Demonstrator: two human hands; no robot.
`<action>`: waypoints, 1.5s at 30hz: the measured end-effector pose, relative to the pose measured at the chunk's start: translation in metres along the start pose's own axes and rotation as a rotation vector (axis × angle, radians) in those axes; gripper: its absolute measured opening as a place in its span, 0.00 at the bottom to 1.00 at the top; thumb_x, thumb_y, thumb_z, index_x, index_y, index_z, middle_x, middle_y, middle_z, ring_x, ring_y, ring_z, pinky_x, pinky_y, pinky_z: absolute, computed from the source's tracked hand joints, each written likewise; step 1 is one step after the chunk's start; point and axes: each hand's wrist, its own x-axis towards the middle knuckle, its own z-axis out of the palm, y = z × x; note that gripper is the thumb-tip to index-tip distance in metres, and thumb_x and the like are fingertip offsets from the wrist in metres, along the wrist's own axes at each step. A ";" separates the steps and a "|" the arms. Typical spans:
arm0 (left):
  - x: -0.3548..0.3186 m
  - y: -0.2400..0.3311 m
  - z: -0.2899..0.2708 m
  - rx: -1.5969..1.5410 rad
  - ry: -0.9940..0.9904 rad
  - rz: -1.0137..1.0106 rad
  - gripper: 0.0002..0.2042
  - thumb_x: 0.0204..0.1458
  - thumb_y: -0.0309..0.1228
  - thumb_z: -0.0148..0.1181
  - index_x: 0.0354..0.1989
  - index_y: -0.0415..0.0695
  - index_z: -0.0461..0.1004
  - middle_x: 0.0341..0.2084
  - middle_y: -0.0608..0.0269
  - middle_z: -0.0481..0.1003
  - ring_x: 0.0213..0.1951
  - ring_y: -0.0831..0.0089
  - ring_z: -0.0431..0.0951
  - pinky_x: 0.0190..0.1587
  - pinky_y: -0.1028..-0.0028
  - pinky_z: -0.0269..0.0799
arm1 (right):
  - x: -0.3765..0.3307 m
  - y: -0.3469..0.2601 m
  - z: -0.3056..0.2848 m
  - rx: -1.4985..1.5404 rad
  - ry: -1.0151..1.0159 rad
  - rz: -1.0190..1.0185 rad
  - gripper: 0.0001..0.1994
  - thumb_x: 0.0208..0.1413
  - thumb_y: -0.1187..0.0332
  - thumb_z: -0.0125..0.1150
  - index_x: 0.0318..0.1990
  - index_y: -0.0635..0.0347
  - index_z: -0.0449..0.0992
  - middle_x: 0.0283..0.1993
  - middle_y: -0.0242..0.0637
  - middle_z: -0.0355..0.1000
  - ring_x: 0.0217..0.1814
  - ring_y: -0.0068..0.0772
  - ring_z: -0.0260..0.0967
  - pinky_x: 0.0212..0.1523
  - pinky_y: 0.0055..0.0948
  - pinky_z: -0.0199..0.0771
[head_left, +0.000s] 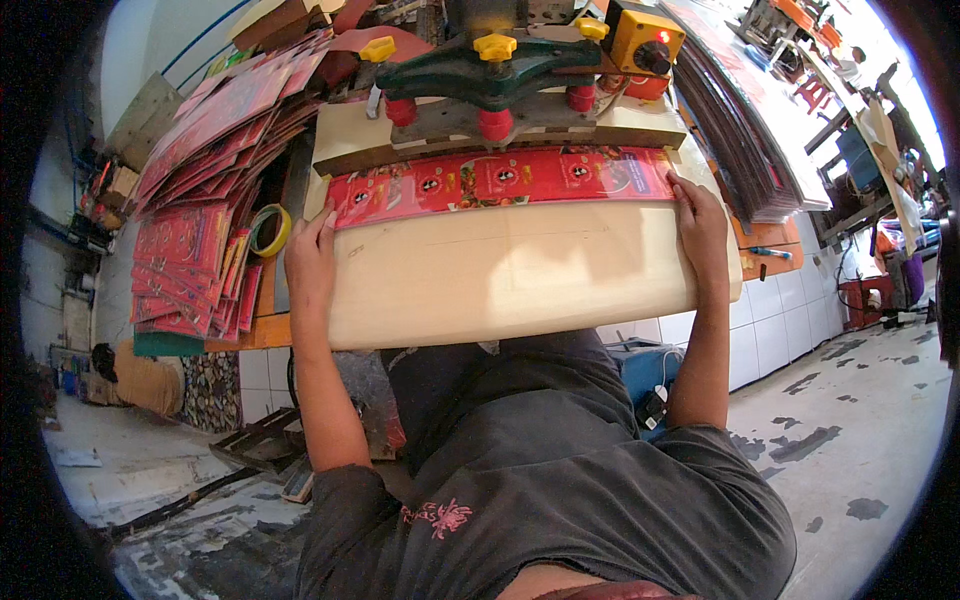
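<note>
A long red printed plastic sheet [500,182] lies across the far part of a cream-coloured board [510,265], along the front of a press bar. My left hand [311,262] is closed at the sheet's left end, fingers pinched together by its corner. At the opposite end my right hand [702,222] pinches the right corner, its wrist along the board's right edge. Above the sheet stands a machine [490,72] with a dark green frame, red cylinders and yellow knobs. The sheet's far edge is hidden beneath the bar.
Red printed sheets [185,255] are piled at the left, beside a yellow tape roll [269,230]. A yellow control box [645,45] with a lit red lamp sits at the back right. Another tall sheet stack [745,140] stands right. A blue pen [770,253] lies on the table's right.
</note>
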 end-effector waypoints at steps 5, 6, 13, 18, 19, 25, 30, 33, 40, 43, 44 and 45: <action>0.000 -0.010 0.005 -0.023 0.026 -0.002 0.18 0.67 0.39 0.54 0.54 0.39 0.80 0.40 0.39 0.77 0.45 0.43 0.78 0.51 0.57 0.72 | 0.002 0.005 0.000 0.178 0.027 -0.025 0.16 0.69 0.63 0.54 0.57 0.57 0.81 0.47 0.49 0.80 0.50 0.46 0.78 0.55 0.38 0.73; 0.000 -0.012 0.004 -0.025 0.024 0.000 0.18 0.67 0.39 0.54 0.54 0.39 0.80 0.40 0.39 0.77 0.45 0.43 0.78 0.51 0.57 0.72 | 0.004 0.006 -0.002 0.176 0.029 -0.023 0.16 0.69 0.63 0.54 0.57 0.57 0.81 0.47 0.49 0.80 0.50 0.46 0.78 0.55 0.38 0.73; 0.024 -0.012 -0.007 -0.135 -0.156 -0.028 0.22 0.66 0.44 0.56 0.58 0.41 0.78 0.43 0.35 0.78 0.47 0.43 0.79 0.53 0.58 0.72 | 0.040 0.022 0.001 0.169 -0.172 0.072 0.17 0.68 0.60 0.56 0.57 0.57 0.80 0.55 0.48 0.79 0.56 0.44 0.79 0.59 0.35 0.72; 0.041 -0.005 0.001 0.011 -0.187 0.064 0.23 0.67 0.48 0.53 0.60 0.45 0.78 0.40 0.34 0.79 0.44 0.41 0.79 0.48 0.56 0.73 | 0.051 0.010 0.011 -0.087 -0.151 0.169 0.17 0.68 0.54 0.56 0.58 0.48 0.81 0.57 0.42 0.79 0.58 0.42 0.78 0.57 0.35 0.75; 0.043 -0.002 0.002 0.022 -0.207 0.027 0.23 0.67 0.48 0.52 0.60 0.46 0.78 0.38 0.34 0.79 0.42 0.39 0.79 0.46 0.55 0.73 | 0.050 0.010 0.013 -0.088 -0.154 0.169 0.17 0.68 0.54 0.56 0.58 0.48 0.81 0.57 0.42 0.79 0.58 0.42 0.78 0.57 0.35 0.75; 0.045 -0.011 0.010 0.077 -0.139 0.056 0.22 0.67 0.50 0.51 0.58 0.48 0.79 0.33 0.35 0.78 0.40 0.38 0.79 0.42 0.51 0.74 | 0.049 0.018 0.019 -0.100 -0.046 0.078 0.16 0.66 0.49 0.56 0.54 0.39 0.83 0.49 0.44 0.81 0.52 0.49 0.79 0.52 0.44 0.76; 0.042 -0.007 0.009 0.074 -0.132 0.053 0.20 0.67 0.49 0.51 0.57 0.52 0.80 0.34 0.36 0.79 0.41 0.40 0.80 0.42 0.51 0.74 | 0.048 0.011 0.016 -0.181 -0.075 0.116 0.18 0.67 0.47 0.54 0.54 0.39 0.83 0.49 0.44 0.81 0.51 0.50 0.79 0.51 0.44 0.76; 0.042 -0.009 0.008 0.111 -0.130 0.053 0.19 0.67 0.48 0.52 0.57 0.53 0.81 0.34 0.39 0.79 0.39 0.41 0.81 0.41 0.52 0.74 | 0.047 0.012 0.016 -0.165 -0.078 0.102 0.18 0.67 0.46 0.53 0.53 0.38 0.83 0.48 0.44 0.81 0.51 0.50 0.79 0.51 0.44 0.76; 0.033 -0.011 0.018 0.072 -0.001 0.064 0.18 0.65 0.46 0.55 0.57 0.55 0.81 0.36 0.40 0.79 0.40 0.44 0.80 0.43 0.55 0.74 | 0.040 0.009 0.016 -0.110 -0.021 0.100 0.17 0.66 0.47 0.55 0.53 0.37 0.84 0.48 0.44 0.81 0.51 0.50 0.79 0.51 0.44 0.76; 0.034 -0.008 0.017 -0.010 0.064 0.081 0.18 0.65 0.45 0.57 0.57 0.52 0.81 0.35 0.40 0.78 0.39 0.47 0.80 0.43 0.58 0.74 | 0.040 0.007 0.014 -0.080 -0.013 0.132 0.16 0.66 0.48 0.56 0.54 0.37 0.83 0.47 0.45 0.81 0.51 0.50 0.79 0.50 0.45 0.76; 0.034 -0.007 0.017 -0.031 0.095 0.093 0.18 0.65 0.44 0.57 0.57 0.49 0.81 0.34 0.41 0.78 0.38 0.49 0.80 0.43 0.59 0.73 | 0.040 0.007 0.013 -0.080 -0.017 0.135 0.16 0.65 0.48 0.57 0.54 0.38 0.83 0.47 0.46 0.81 0.51 0.50 0.79 0.50 0.44 0.76; 0.035 -0.008 0.017 -0.030 0.095 0.093 0.18 0.65 0.44 0.57 0.57 0.49 0.81 0.34 0.41 0.78 0.38 0.49 0.80 0.43 0.59 0.73 | 0.040 0.007 0.013 -0.081 -0.021 0.139 0.17 0.65 0.49 0.58 0.54 0.38 0.83 0.47 0.47 0.81 0.50 0.49 0.80 0.49 0.43 0.76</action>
